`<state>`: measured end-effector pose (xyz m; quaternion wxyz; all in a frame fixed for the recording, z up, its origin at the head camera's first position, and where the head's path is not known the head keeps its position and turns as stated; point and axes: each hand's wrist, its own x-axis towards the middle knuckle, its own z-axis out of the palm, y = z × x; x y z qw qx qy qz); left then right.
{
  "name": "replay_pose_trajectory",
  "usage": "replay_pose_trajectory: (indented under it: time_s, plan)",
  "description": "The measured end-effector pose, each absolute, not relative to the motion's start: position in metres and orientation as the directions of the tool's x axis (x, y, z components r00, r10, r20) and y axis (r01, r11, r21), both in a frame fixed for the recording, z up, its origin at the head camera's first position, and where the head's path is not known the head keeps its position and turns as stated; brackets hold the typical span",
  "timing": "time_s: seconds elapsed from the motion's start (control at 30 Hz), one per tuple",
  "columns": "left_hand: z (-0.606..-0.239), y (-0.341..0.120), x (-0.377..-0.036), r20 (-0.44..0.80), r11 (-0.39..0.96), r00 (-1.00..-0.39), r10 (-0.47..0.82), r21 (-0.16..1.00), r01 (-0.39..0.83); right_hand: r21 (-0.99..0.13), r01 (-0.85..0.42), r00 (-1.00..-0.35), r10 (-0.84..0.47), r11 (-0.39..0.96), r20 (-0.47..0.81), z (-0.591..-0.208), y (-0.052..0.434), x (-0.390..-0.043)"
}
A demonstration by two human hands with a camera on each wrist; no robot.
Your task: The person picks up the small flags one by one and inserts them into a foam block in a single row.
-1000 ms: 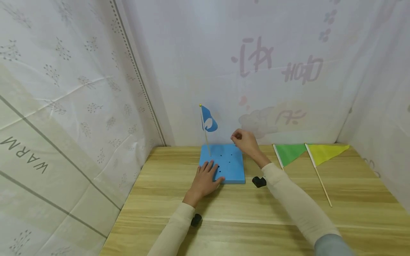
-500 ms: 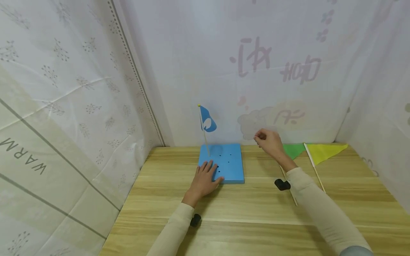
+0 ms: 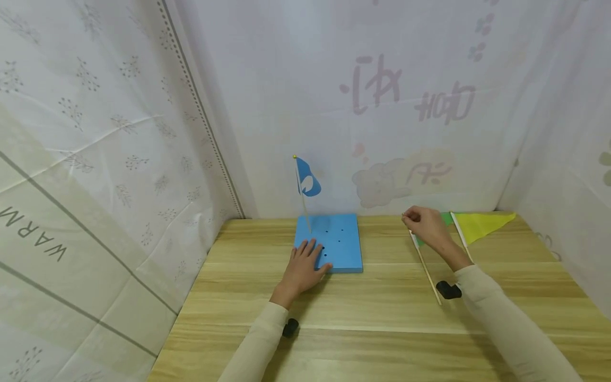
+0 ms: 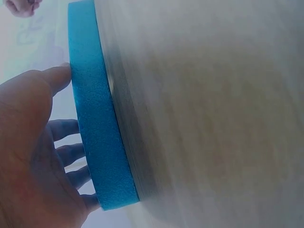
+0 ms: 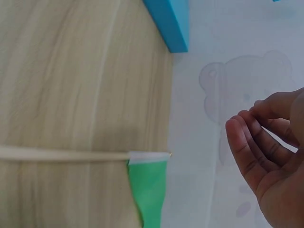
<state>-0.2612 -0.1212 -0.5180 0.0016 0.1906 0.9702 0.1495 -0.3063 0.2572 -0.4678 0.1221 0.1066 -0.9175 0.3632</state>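
Observation:
My left hand (image 3: pixel 302 268) rests with spread fingers on the near left part of a blue foam board (image 3: pixel 347 253) that has several small holes. In the left wrist view, its thumb touches the edge of the board (image 4: pixel 99 104). A small blue flag (image 3: pixel 310 183) with a white patch stands in the board, leaning slightly, gold tip up. My right hand (image 3: pixel 428 225) hovers above the top end of a green flag (image 3: pixel 447 217) lying on the table, hiding most of its cloth. In the right wrist view, the loosely curled fingers hold nothing, apart from the green flag (image 5: pixel 149 185).
A yellow pennant (image 3: pixel 484 225) on a stick lies right of the green one, partly behind the right wrist. Black wrist cameras (image 3: pixel 448 289) sit on both wrists. A printed curtain (image 3: pixel 286 95) rises behind the wooden table (image 3: pixel 382 313).
My right hand has moved right from above the blue board, then down over the green flag's top end. The left hand stays on the board; the blue flag still stands.

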Motion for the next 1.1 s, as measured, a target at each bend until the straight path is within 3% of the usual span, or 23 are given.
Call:
replay_pose_trajectory:
  time_s: [0.6,0.83,1.1]
  plan:
    - [-0.520,-0.123,-0.262,0.046,0.882,-0.928,0.371,0.297,0.367,-0.638,-0.208,-0.977,-0.132,0.742,0.165,-0.500,0.297,-0.284]
    - [-0.526,-0.123,-0.263,0.063,0.877,-0.926,0.371,0.305,0.372,-0.594,-0.143,-0.983,-0.181,0.792,-0.004,-0.513,0.300,-0.276]
    - [-0.523,-0.123,-0.262,0.084,0.870,-0.922,0.379,0.306,0.386,-0.565,-0.105,-0.974,-0.200,0.818,-0.109,-0.523,0.299,-0.279]
